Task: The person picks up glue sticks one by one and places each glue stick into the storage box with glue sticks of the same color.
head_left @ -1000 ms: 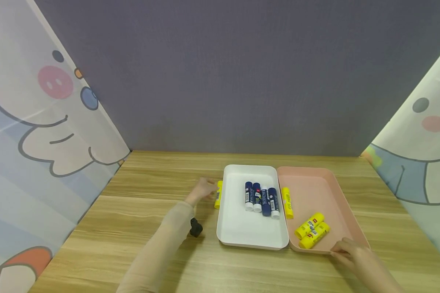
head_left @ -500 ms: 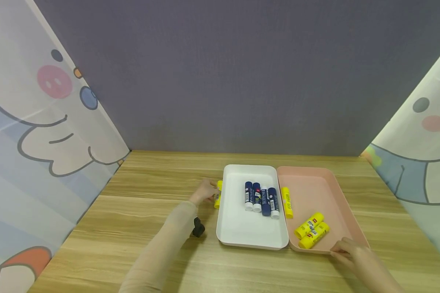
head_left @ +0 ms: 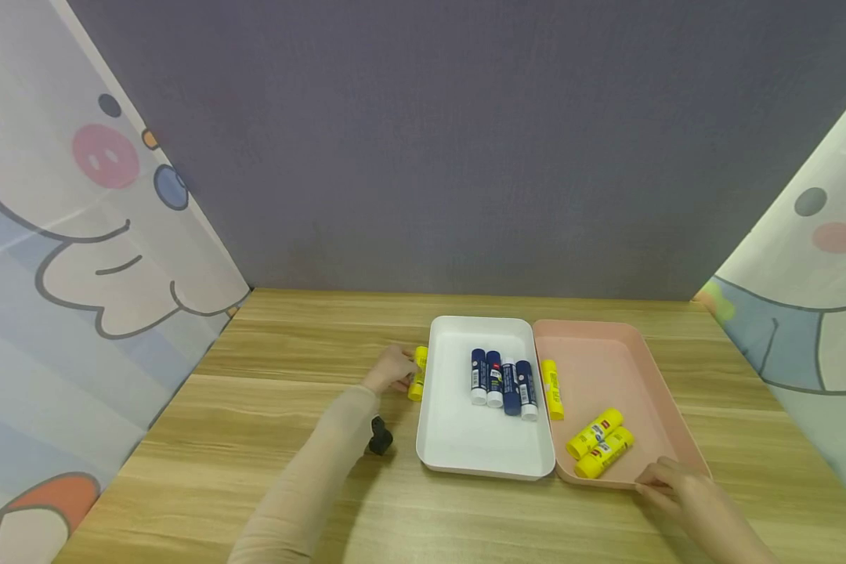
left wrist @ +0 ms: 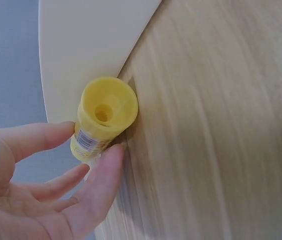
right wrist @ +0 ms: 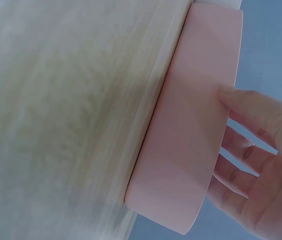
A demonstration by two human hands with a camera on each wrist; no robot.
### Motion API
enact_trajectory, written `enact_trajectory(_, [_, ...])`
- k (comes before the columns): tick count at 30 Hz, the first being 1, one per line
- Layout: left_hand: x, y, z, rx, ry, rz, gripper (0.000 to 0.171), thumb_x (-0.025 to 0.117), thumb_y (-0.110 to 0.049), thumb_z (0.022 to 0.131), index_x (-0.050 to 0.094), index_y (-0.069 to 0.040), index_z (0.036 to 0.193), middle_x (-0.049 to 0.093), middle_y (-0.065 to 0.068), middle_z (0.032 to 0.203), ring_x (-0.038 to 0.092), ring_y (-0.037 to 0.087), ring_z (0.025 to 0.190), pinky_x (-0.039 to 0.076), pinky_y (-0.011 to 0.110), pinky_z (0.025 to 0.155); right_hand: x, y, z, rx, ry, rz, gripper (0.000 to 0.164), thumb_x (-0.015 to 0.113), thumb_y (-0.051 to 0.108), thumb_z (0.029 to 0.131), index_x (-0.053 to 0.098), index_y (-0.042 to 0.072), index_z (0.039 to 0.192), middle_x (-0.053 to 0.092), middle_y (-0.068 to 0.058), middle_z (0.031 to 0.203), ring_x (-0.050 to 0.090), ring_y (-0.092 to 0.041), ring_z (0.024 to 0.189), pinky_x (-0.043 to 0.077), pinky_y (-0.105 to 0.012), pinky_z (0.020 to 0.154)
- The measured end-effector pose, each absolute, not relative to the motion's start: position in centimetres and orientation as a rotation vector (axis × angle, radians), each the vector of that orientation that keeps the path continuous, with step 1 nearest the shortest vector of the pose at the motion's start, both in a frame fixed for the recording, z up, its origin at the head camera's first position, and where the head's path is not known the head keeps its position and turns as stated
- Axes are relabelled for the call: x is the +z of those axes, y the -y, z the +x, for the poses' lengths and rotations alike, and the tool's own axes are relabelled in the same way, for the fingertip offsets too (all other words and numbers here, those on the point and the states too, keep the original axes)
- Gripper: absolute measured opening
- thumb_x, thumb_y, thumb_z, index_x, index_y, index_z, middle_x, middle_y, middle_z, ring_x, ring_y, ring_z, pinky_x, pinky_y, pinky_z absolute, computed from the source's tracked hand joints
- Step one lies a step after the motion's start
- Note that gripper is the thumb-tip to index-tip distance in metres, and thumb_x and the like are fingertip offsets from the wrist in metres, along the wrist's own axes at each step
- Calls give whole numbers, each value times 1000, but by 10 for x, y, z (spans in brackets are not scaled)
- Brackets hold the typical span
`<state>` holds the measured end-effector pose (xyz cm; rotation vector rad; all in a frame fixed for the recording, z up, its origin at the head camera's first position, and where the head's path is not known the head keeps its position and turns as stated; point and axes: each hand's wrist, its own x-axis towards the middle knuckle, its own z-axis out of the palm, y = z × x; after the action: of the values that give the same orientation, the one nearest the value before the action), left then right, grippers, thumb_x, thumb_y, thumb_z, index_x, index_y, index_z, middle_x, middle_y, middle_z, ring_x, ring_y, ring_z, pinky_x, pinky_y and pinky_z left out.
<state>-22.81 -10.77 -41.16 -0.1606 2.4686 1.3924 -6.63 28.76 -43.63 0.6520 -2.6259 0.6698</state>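
Observation:
My left hand [head_left: 392,368] pinches a yellow glue stick [head_left: 419,376] between thumb and fingers, just outside the left wall of the white tray [head_left: 465,458]. In the left wrist view the glue stick [left wrist: 110,102] shows its hollow round end, tilted against the tray's outer wall. My right hand [head_left: 679,493] grips the near rim of the pink tray [head_left: 648,392], thumb on the outer wall and fingers over the edge, as the right wrist view shows with the pink wall [right wrist: 185,120].
Several dark blue glue sticks [head_left: 494,379] lie side by side in the white tray. Three yellow glue sticks [head_left: 595,433] are in the pink tray, one along its left wall. Both trays stand side by side on the wooden table [head_left: 268,399], with a grey panel [head_left: 465,157] behind.
My left hand has closed its fingers on the yellow glue stick, which has shifted slightly and now leans a little. The right hand and both trays have stayed put.

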Motion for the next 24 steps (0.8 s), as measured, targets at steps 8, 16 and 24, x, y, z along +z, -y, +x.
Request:
enact_trajectory(8, [-411, 112, -228, 1400, -2512, -133, 37, 51, 4, 78, 51, -1, 115, 50, 8, 70, 49, 15, 54, 51, 31, 51, -435, -288, -65, 670, 2652, 651, 13, 71, 16, 72, 59, 20, 66, 45, 23, 68, 40, 9, 61, 37, -9, 53])
enact_trajectory(16, [-412, 113, -228, 1365, -2546, -113, 29, 56, -5, 81, 55, -3, 110, 53, 10, 74, 50, 16, 53, 51, 32, 51, -435, -287, -66, 685, 2603, 676, 31, 75, -1, 59, 58, 23, 66, 45, 23, 67, 40, 10, 60, 34, -6, 53])
enact_trajectory(24, [-411, 106, -225, 1309, -2614, -73, 37, 67, -4, 73, 52, 0, 107, 46, 23, 122, 52, 17, 58, 52, 33, 52, -435, -288, -66, 686, 2607, 685, 13, 70, 20, 73, 59, 19, 66, 45, 23, 68, 40, 10, 60, 34, -5, 54])
